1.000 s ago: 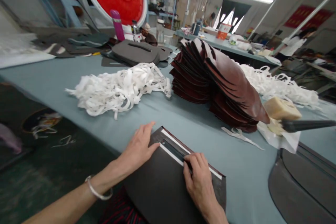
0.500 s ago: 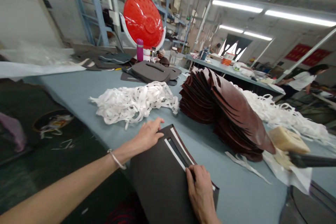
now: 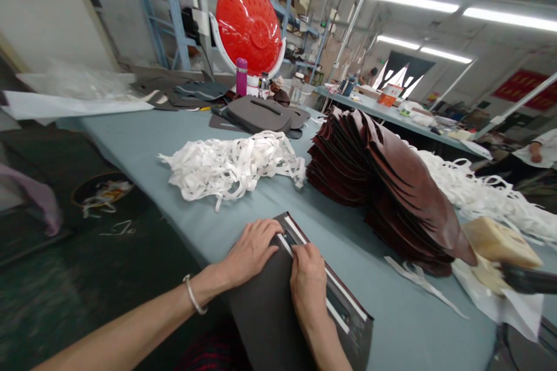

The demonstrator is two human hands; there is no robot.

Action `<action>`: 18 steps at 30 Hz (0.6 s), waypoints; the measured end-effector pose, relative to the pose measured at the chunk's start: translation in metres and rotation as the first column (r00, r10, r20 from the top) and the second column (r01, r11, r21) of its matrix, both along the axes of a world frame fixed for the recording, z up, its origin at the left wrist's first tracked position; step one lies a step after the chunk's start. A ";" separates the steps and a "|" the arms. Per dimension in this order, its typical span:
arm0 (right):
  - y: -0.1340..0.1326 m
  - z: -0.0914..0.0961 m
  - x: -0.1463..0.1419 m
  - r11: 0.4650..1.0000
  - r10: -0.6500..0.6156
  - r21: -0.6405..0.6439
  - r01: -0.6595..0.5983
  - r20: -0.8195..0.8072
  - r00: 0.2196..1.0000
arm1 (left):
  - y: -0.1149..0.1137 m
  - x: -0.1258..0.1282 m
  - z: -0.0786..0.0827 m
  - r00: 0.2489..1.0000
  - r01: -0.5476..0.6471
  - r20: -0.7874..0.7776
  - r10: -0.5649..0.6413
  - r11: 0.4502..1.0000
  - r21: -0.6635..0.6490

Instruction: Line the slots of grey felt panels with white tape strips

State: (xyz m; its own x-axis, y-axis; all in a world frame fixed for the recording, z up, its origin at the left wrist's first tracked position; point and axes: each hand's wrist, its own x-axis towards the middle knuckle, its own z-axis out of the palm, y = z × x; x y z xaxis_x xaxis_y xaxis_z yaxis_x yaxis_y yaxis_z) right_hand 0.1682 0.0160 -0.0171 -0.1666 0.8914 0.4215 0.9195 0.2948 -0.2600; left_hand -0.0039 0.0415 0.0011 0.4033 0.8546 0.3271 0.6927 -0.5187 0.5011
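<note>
A dark grey leather panel (image 3: 270, 319) with a slot edged by two white tape strips (image 3: 343, 298) lies at the near edge of the table. My left hand (image 3: 252, 249) rests flat on the panel's upper left corner, fingers stretched out. My right hand (image 3: 307, 278) sits right beside it, fingertips curled and pressed down on the white strip at the slot's left end. Whether it pinches the strip is not clear.
A heap of white tape strips (image 3: 230, 168) lies beyond the panel. A tall fanned stack of brown leather pieces (image 3: 383, 179) stands to the right, with more white strips (image 3: 478, 191) behind. Grey panels (image 3: 261, 116) and a red fan (image 3: 248, 26) stand far back. A yellowish block (image 3: 500, 240) lies right.
My right hand has slid left along the white strip to meet my left hand. The left hand shifted slightly onto the panel corner. The view has tilted and moved.
</note>
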 end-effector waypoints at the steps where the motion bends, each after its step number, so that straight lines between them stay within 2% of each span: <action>1: 0.003 0.000 -0.004 1.000 0.027 0.006 -0.027 0.000 1.000 | -0.001 0.001 0.001 0.998 0.054 -0.026 -0.054 0.998 0.014; 4: 0.005 0.002 -0.012 0.996 0.083 0.023 -0.083 0.019 0.996 | -0.002 0.003 0.002 0.980 0.177 -0.091 -0.175 0.984 0.017; 10: -0.010 0.010 -0.007 0.995 0.096 -0.018 -0.094 0.172 0.981 | -0.003 0.006 0.001 0.978 0.157 -0.144 -0.153 0.987 0.022; 13: -0.029 0.012 0.012 0.994 0.112 -0.028 -0.109 0.196 0.974 | -0.003 0.006 0.000 0.975 0.153 -0.169 -0.145 0.988 0.035; 18: -0.083 0.008 0.072 0.989 0.145 -0.014 -0.145 0.211 0.967 | -0.003 0.006 -0.001 0.973 0.163 -0.169 -0.155 0.986 0.036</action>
